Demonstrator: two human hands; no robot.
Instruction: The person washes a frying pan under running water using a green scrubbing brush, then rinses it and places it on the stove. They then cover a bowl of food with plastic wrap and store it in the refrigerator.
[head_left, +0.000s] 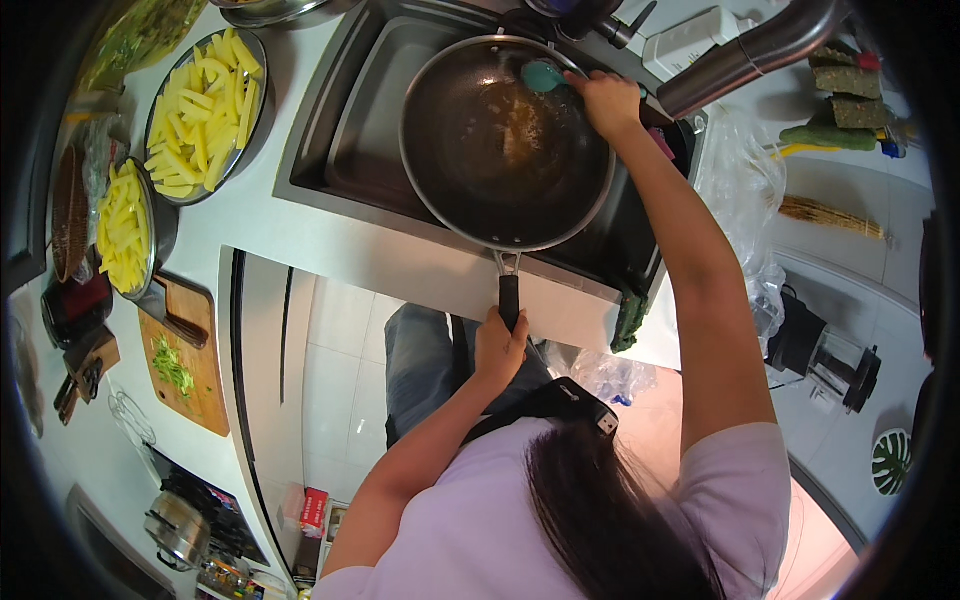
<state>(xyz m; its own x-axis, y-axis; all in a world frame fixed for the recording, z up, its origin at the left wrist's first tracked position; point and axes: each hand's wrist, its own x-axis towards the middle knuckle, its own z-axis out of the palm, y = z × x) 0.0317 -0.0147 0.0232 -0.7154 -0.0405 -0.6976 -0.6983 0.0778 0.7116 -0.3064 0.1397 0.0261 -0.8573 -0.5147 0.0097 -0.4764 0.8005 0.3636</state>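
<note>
A dark wok (465, 172) with a steel rim rests across the double sink (375, 112), its inside wet with some brownish liquid in the bottom. My left hand (502, 349) grips the wok's black handle (509, 296), which points toward my body. At the wok's far right side, my right hand (611, 105) holds a teal utensil (543, 77), its rounded head against the inner wall. Whether that head is a brush or a scraper cannot be made out. The tip of its handle shows past my knuckles.
A curved faucet (757, 52) reaches in over the sink's right end. Bowls of cut potato strips (202, 112) stand left, near a cutting board (184, 375) with a cleaver (176, 319) and chopped greens. A green cloth (628, 321) hangs on the front edge. Clear plastic bags (739, 202) lie right.
</note>
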